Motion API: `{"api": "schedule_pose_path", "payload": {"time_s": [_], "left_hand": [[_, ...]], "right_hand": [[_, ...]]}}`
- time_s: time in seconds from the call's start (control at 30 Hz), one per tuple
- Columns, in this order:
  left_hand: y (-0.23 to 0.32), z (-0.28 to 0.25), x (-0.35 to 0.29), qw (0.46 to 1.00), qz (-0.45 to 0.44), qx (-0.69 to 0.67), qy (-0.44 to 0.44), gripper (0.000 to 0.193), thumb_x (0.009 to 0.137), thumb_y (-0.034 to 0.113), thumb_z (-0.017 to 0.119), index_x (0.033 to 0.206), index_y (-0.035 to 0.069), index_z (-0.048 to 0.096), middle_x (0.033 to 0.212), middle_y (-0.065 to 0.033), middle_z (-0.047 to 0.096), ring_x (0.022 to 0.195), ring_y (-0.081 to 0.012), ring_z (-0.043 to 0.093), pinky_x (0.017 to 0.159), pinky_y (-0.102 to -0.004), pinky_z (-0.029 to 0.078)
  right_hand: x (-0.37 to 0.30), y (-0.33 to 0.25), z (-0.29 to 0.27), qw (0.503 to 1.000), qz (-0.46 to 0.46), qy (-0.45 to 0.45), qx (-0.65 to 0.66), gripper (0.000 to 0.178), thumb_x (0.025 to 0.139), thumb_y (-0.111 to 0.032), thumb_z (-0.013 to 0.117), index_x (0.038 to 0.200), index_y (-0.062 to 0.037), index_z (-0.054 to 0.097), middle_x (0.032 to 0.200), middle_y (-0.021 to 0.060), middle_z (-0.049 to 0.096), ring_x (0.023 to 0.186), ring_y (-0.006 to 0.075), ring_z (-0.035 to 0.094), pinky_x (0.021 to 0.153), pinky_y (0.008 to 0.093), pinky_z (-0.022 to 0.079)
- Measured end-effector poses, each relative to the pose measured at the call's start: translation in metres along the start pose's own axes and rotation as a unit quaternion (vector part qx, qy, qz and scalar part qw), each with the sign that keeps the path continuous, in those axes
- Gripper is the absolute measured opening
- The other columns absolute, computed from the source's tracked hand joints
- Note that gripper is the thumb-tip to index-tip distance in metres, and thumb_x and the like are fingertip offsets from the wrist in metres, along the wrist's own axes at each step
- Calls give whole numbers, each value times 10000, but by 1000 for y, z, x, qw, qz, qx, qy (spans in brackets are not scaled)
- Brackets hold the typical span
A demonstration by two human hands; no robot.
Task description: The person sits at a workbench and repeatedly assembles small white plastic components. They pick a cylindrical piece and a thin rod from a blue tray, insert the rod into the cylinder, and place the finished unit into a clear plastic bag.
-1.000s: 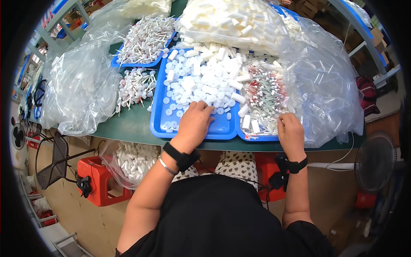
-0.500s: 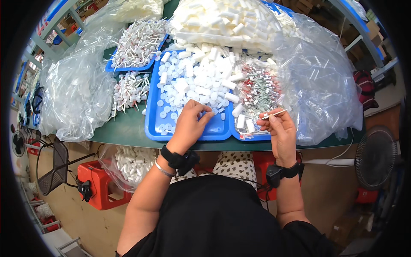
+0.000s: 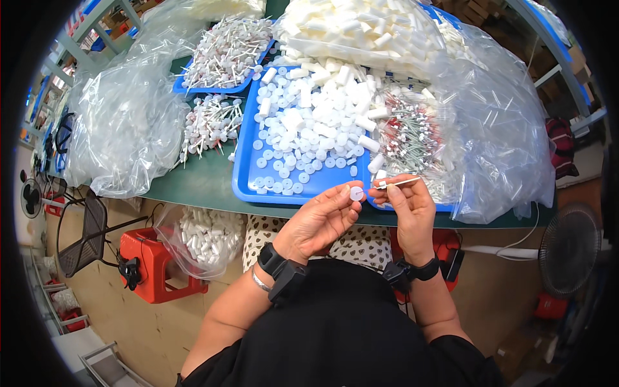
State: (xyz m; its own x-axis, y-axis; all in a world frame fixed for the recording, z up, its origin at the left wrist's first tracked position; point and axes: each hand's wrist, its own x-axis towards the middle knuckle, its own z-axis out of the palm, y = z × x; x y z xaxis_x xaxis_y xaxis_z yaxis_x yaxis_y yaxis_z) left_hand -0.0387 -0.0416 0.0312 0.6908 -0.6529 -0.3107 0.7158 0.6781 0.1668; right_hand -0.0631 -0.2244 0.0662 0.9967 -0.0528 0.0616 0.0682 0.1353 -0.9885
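Observation:
My left hand (image 3: pixel 320 219) pinches a small round white cap (image 3: pixel 356 193) between thumb and fingers, just over the table's near edge. My right hand (image 3: pixel 407 209) holds a thin white stick with a pale tip (image 3: pixel 398 183), its end pointing left toward the cap. Both hands hover in front of a blue tray (image 3: pixel 248 182) filled with white caps and short white tubes (image 3: pixel 308 126). To the right of that tray lies a pile of sticks with red and white parts (image 3: pixel 412 132).
Large clear plastic bags sit at the left (image 3: pixel 119 126) and right (image 3: pixel 500 138) of the green table (image 3: pixel 193 184). A second blue tray of sticks (image 3: pixel 222 55) stands at the back left. A red stool (image 3: pixel 151 264) and a bag of white parts (image 3: pixel 203 235) sit below the table.
Both hands have come back from the trays toward me. The left hand now holds a white cap and the right hand a stick, brought close together.

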Motion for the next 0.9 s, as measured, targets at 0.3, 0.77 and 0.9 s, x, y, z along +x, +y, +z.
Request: {"api": "schedule_pose_path", "payload": {"time_s": [0.3, 0.77, 0.9], "left_hand": [[-3, -2, 1, 998, 34, 56, 24, 281, 942, 110, 613, 1191, -6, 557, 1017, -62, 635, 883, -118, 636, 803, -219, 550], [-9, 2, -2, 977, 80, 184, 71, 259, 949, 129, 611, 1156, -26, 602, 925, -19, 642, 831, -88, 620, 753, -210, 524], [-12, -4, -1, 981, 72, 177, 37, 265, 924, 160, 654, 1126, -10, 628, 901, -13, 637, 781, -79, 609, 740, -216, 532]], "right_hand": [[-3, 3, 2, 947, -210, -23, -243, 117, 850, 13, 653, 962, -3, 623, 959, 129, 700, 871, 210, 691, 763, 312, 543], [-5, 0, -4, 909, -151, -83, -379, 81, 846, -39, 679, 909, -2, 641, 751, 113, 661, 653, 212, 659, 573, 305, 500], [-9, 3, -4, 982, 126, -83, -112, 87, 842, -31, 663, 919, 4, 645, 727, 127, 634, 633, 242, 634, 567, 317, 487]]}}
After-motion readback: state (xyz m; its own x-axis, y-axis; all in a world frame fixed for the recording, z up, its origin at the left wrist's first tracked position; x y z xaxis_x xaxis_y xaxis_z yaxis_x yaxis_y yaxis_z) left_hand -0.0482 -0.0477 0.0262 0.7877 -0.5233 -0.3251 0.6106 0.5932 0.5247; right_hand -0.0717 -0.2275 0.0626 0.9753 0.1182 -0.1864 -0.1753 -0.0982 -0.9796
